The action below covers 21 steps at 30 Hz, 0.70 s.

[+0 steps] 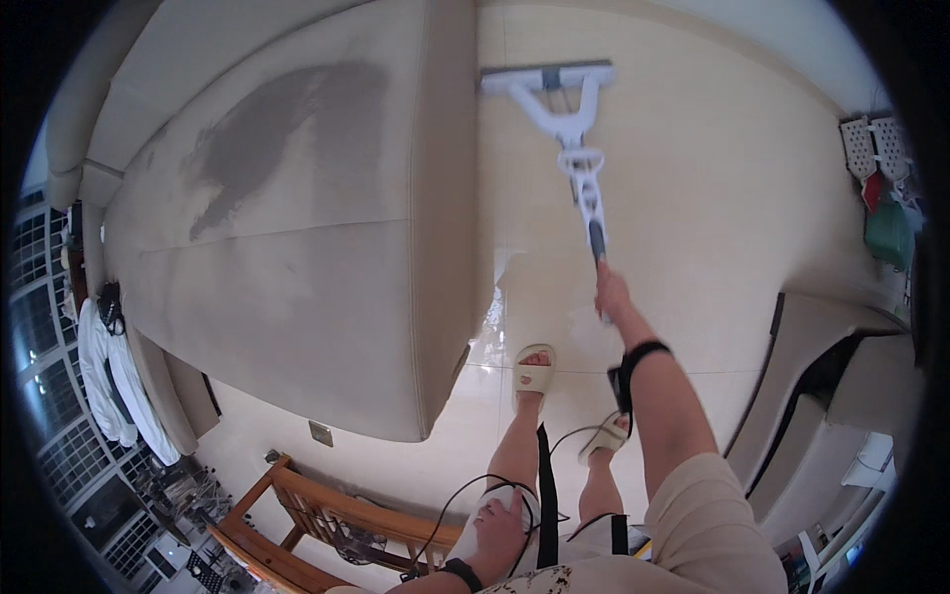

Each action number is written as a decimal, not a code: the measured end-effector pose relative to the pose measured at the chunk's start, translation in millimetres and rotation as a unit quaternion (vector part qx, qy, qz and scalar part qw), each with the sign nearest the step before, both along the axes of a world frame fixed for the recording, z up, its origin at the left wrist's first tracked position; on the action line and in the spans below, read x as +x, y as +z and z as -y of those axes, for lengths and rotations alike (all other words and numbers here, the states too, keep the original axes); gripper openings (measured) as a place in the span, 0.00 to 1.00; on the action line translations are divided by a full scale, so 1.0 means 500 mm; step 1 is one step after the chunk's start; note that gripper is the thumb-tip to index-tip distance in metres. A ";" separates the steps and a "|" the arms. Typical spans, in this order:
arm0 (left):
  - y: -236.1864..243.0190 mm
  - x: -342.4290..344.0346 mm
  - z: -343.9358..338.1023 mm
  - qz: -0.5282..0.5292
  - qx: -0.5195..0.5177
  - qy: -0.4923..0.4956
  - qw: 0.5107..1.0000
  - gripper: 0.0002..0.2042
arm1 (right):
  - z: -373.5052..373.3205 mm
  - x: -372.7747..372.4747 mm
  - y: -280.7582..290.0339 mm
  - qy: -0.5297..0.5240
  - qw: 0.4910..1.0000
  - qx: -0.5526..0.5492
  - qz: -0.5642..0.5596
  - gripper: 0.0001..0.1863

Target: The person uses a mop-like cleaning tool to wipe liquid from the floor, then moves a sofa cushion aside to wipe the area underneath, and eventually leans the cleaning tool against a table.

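Observation:
My right hand (612,294) is wrapped round the dark grey handle of a white sponge mop (566,125), with the arm reaching forward. The wide grey mop head lies on the tiled floor (693,188) at the far side, close to the base of a large beige sofa (297,307). Low in the view, my left hand (502,525) rests by my left thigh, its fingers partly spread. A thin black cable loops around that hand; whether the fingers touch it is hard to tell.
Large darker patches mark the sofa's seat. A wooden chair or bench (297,505) stands at lower left. More beige seating (792,396) is at right, with a green container (886,236) and perforated baskets (875,148) beyond. White cloth (119,366) hangs at left.

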<state>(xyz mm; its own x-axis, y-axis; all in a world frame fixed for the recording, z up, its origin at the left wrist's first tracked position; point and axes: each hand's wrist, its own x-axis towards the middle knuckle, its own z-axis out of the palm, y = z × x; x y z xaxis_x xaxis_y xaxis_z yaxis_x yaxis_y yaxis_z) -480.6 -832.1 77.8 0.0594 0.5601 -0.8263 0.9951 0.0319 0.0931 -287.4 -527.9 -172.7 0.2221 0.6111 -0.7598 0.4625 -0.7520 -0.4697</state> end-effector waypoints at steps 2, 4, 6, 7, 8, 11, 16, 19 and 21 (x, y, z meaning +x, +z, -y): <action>-0.003 -0.003 0.000 -0.011 -0.007 -0.027 1.000 0.30 | 0.132 0.014 0.015 0.059 0.998 0.026 0.000 0.30; -0.018 -0.010 0.022 -0.020 0.012 -0.046 0.999 0.28 | 0.248 0.029 0.042 0.064 0.998 -0.005 0.014 0.29; -0.034 -0.004 0.055 -0.046 0.045 -0.070 0.995 0.27 | 0.305 0.042 0.135 0.020 0.991 -0.129 0.000 0.29; -0.043 0.008 0.070 -0.059 0.063 -0.084 0.993 0.26 | 0.366 0.069 0.127 0.049 0.991 -0.125 0.027 0.29; -0.048 0.013 0.086 -0.066 0.069 -0.093 0.991 0.25 | 0.422 0.080 0.136 0.060 0.990 -0.123 0.034 0.28; -0.063 0.036 0.124 -0.072 0.059 -0.101 0.990 0.27 | 0.520 0.105 0.178 0.113 0.981 -0.145 0.059 0.28; -0.066 0.019 0.145 -0.068 -0.014 -0.113 0.991 0.38 | 0.581 0.128 0.240 0.158 0.967 -0.193 0.048 0.28; -0.021 0.039 0.164 -0.085 -0.041 -0.105 0.990 0.43 | 0.715 0.240 0.193 0.207 0.951 -0.204 0.108 0.29; -0.005 0.039 0.180 -0.101 -0.047 -0.094 0.989 0.45 | 0.750 0.304 0.234 0.214 0.947 -0.209 0.121 0.28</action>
